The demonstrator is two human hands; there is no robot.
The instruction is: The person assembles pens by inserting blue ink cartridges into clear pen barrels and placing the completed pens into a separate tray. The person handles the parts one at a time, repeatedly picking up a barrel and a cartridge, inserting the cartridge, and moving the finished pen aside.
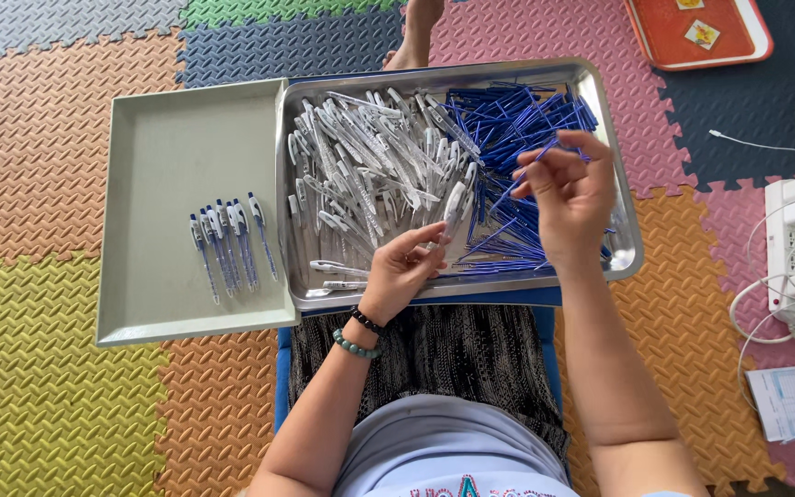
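— What lay under it all?

— A floor of coloured foam mats (39, 184), with a steel tray (623, 262) set across the person's lap and a grey tray (177, 138) butted against its left edge.

— And the thing in hand?

— A white pen barrel (454, 204), pinched at its lower end between the thumb and fingertips of the left hand (404, 269). It stood near the front edge of the steel tray, about midway along it, its long axis running up and slightly right, away from the body.

— The other hand?

— The right hand (570, 189) hovered over the right half of the tray, fingers curled and thumb pressed to forefinger on a thin blue refill (528, 175). The refill's length slanted down-left, so its free end pointed towards the barrel's top. The two were near each other but apart.

— So which way did the barrel lie from the right hand?

— To its left and a touch nearer the body. The right hand was the one closer to the blue refills (517, 106) heaped in the far right corner; the left sat by the white barrels (370, 152) filling the left half.

— Anything beyond?

— Six finished pens (230, 241) lined up on the grey tray near its right edge, an orange tray (697, 37) off the far right, and a power strip (789, 244) with white cables.
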